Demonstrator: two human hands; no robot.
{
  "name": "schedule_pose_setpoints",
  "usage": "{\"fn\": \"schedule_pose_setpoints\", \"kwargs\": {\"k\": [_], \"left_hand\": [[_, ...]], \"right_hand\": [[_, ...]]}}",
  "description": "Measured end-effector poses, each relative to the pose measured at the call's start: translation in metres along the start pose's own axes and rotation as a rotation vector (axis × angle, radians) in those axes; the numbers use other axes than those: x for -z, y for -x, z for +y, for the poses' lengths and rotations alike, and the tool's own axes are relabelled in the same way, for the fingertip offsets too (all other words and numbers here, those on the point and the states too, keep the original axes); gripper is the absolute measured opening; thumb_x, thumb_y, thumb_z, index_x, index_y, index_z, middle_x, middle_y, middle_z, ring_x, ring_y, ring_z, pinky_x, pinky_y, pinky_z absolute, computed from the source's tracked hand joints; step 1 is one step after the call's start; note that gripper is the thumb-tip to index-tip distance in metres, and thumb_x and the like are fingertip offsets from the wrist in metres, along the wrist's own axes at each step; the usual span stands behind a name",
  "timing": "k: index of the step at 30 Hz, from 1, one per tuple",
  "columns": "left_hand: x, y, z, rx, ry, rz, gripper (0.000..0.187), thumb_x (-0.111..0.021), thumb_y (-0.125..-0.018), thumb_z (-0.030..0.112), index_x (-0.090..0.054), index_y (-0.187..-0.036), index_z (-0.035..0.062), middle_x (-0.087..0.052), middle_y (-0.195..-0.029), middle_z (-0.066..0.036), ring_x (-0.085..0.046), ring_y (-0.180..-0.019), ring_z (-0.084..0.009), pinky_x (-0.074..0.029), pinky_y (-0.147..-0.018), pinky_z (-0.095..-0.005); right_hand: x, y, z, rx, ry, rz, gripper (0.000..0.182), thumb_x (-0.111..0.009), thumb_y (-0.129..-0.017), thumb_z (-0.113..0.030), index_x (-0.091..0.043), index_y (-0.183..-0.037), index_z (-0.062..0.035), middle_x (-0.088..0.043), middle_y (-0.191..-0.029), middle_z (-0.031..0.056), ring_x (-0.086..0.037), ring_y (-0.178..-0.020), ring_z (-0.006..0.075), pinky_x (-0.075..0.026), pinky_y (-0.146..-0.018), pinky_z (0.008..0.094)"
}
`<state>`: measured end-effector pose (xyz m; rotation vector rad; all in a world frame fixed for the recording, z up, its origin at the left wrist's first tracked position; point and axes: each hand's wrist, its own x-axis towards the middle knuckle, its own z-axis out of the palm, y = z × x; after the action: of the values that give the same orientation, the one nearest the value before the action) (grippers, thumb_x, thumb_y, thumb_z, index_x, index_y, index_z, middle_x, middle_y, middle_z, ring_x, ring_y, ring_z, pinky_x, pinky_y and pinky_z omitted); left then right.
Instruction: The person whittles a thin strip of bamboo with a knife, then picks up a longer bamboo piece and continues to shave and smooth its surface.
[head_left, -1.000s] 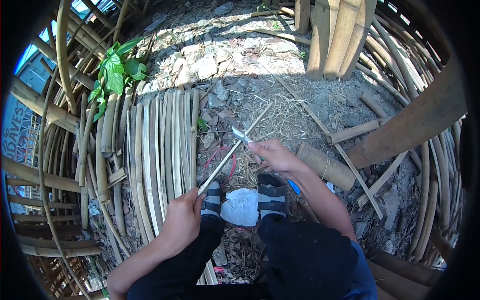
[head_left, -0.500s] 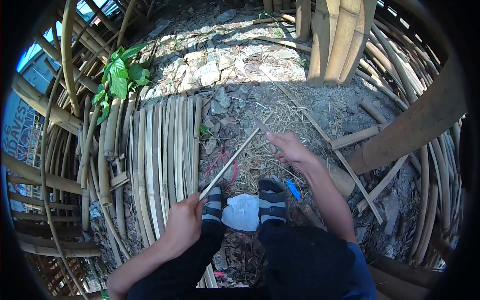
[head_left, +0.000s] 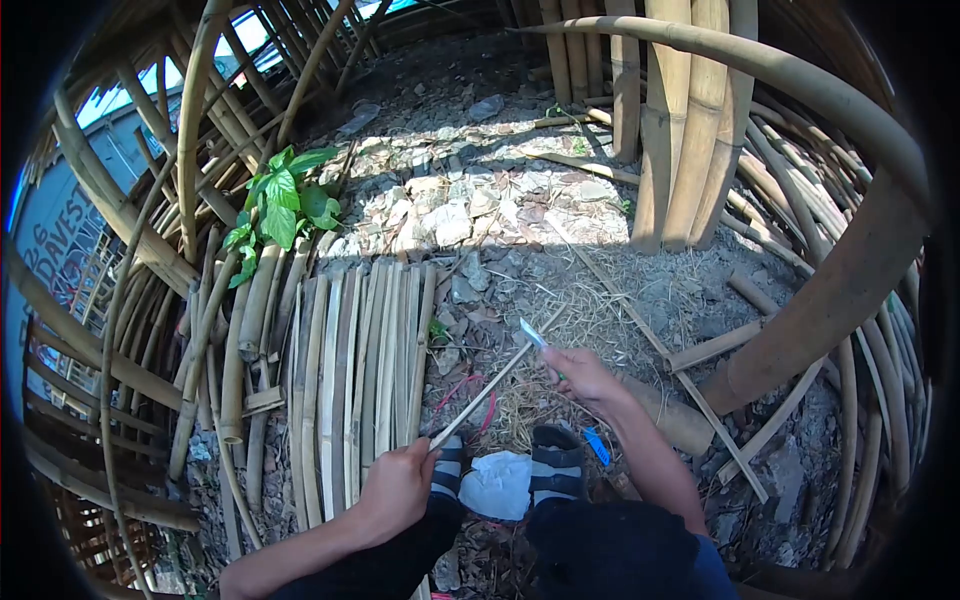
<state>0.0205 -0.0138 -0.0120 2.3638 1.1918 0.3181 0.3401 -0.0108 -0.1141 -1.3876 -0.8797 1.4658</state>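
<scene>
My left hand point(head_left: 398, 487) is closed around the near end of a thin bamboo strip point(head_left: 482, 397), which slants away up and to the right. In my right hand point(head_left: 582, 380) is a knife point(head_left: 532, 333), its pale blade pointing up and left, with a bit of green showing at the grip. The blade lies by the far part of the strip; whether it touches cannot be made out. Between my sandalled feet lies a crumpled white sheet point(head_left: 497, 486). Pale shavings point(head_left: 530, 400) are scattered on the ground below the strip.
Split bamboo slats point(head_left: 365, 360) lie side by side on the left, near a leafy plant point(head_left: 283, 205). Thick bamboo poles point(head_left: 690, 130) stand ahead, and a large curved pole point(head_left: 800, 310) leans at right. A blue object point(head_left: 597, 446) and pink string point(head_left: 487, 415) lie near my feet.
The view has tilted upward, so the ground and both hands sit lower in the picture. The knife blade has turned and looks brighter. Both hands keep their holds.
</scene>
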Motion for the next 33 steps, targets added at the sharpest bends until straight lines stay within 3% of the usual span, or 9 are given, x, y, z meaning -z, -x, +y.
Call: {"fn": "schedule_pose_setpoints", "kwargs": {"k": [2, 5, 14, 20, 25, 27, 33], "left_hand": [[0.0, 0.002, -0.002, 0.047, 0.016, -0.054, 0.022, -0.058, -0.096, 0.01, -0.055, -0.08, -0.0054, -0.055, -0.06, -0.028, -0.059, -0.063, -0.0487, -0.045, -0.055, -0.0505], [0.002, 0.0, 0.001, 0.005, -0.014, -0.056, 0.021, -0.059, -0.095, 0.012, -0.054, -0.081, -0.0023, -0.058, -0.063, -0.027, -0.061, -0.062, -0.047, -0.046, -0.055, -0.0537], [0.001, -0.001, 0.005, 0.028, 0.009, -0.014, 0.023, -0.06, -0.095, 0.012, -0.056, -0.08, -0.0049, -0.056, -0.061, -0.028, -0.059, -0.063, -0.0483, -0.046, -0.056, -0.0518], [0.003, 0.0, 0.008, 0.034, 0.02, -0.002, 0.023, -0.06, -0.095, 0.012, -0.055, -0.079, -0.0049, -0.056, -0.061, -0.027, -0.059, -0.062, -0.0481, -0.045, -0.056, -0.051], [0.003, -0.003, 0.008, -0.009, -0.021, -0.046, 0.018, -0.059, -0.094, 0.011, -0.054, -0.085, -0.0025, -0.06, -0.069, -0.028, -0.061, -0.064, -0.0468, -0.048, -0.058, -0.0537], [0.004, -0.002, 0.011, 0.006, 0.048, -0.006, 0.021, -0.059, -0.095, 0.009, -0.054, -0.08, -0.0052, -0.055, -0.061, -0.027, -0.058, -0.061, -0.0472, -0.043, -0.054, -0.0485], [0.003, -0.004, 0.011, 0.019, 0.044, -0.002, 0.021, -0.059, -0.096, 0.009, -0.054, -0.082, -0.0059, -0.056, -0.061, -0.026, -0.059, -0.06, -0.0459, -0.043, -0.053, -0.0472]], "right_hand": [[0.002, 0.003, -0.004, -0.046, -0.024, 0.102, 0.052, -0.057, -0.099, -0.047, -0.057, -0.066, -0.007, -0.049, -0.058, -0.0018, -0.041, -0.051, 0.0069, -0.031, -0.045, 0.0252], [-0.026, 0.016, 0.006, -0.025, 0.035, -0.076, 0.051, -0.059, -0.098, -0.048, -0.057, -0.068, -0.0072, -0.047, -0.058, -0.0021, -0.041, -0.05, 0.0066, -0.03, -0.045, 0.024], [-0.034, 0.02, -0.006, -0.023, 0.024, -0.101, 0.05, -0.056, -0.1, -0.044, -0.057, -0.067, -0.0072, -0.047, -0.057, -0.0017, -0.039, -0.048, 0.0067, -0.03, -0.045, 0.0246], [0.003, 0.011, -0.016, 0.02, -0.069, 0.08, 0.051, -0.052, -0.101, -0.046, -0.053, -0.068, -0.0087, -0.044, -0.057, -0.0029, -0.034, -0.048, 0.006, -0.026, -0.044, 0.0239], [-0.025, 0.024, -0.01, -0.021, -0.071, -0.207, 0.049, -0.057, -0.1, -0.046, -0.056, -0.07, -0.0079, -0.042, -0.057, -0.0045, -0.034, -0.047, 0.0051, -0.024, -0.045, 0.0236], [-0.026, 0.027, -0.014, -0.038, -0.07, -0.162, 0.048, -0.057, -0.1, -0.045, -0.056, -0.069, -0.0082, -0.043, -0.057, -0.0044, -0.034, -0.046, 0.0052, -0.026, -0.044, 0.0234], [-0.021, 0.016, -0.017, 0.046, -0.008, -0.072, 0.047, -0.058, -0.099, -0.044, -0.06, -0.069, -0.0074, -0.043, -0.054, -0.0043, -0.036, -0.046, 0.0054, -0.027, -0.045, 0.0232]]}}
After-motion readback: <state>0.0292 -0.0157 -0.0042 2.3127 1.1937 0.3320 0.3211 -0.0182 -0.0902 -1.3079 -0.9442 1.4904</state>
